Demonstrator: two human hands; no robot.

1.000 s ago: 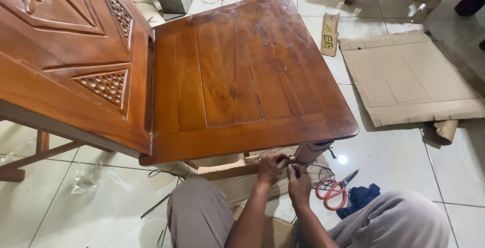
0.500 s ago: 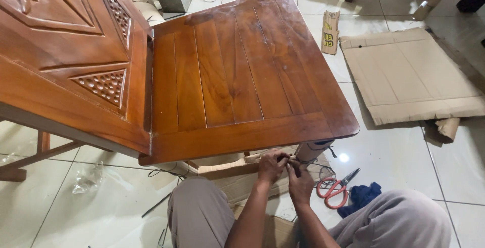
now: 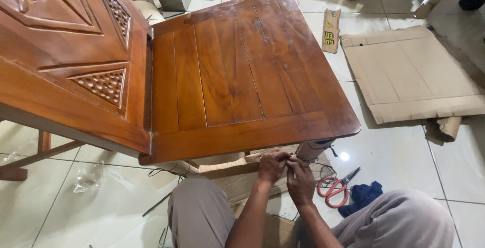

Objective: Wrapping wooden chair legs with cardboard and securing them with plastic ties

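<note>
**Both hands pinched at the wrapped chair leg, under the seat edge**

While you sit on the floor with knees apart, your left hand (image 3: 272, 165) and right hand (image 3: 300, 179) meet just below the front edge of the wooden chair seat (image 3: 237, 71); both are curled tight, fingertips pinched together on something thin at the cardboard wrapping (image 3: 230, 169), probably a string or tie, though it is too small to tell for sure; the hands touch each other, which suits fine work needing two opposing pulls. That wrapping lies along the rail beneath the seat, just beside the wrapped chair leg (image 3: 310, 150), so you hold your work close to your body and low, where the seat does not block your view. The red-handled scissors (image 3: 334, 187) lie on the tiled floor (image 3: 399, 152) near your right hand, beside a blue cloth (image 3: 362, 196), within easy reach; a flat cardboard sheet (image 3: 409, 73) lies well apart to the right; the carved chair back (image 3: 65, 51) tilts away at left, out of the way.
</note>
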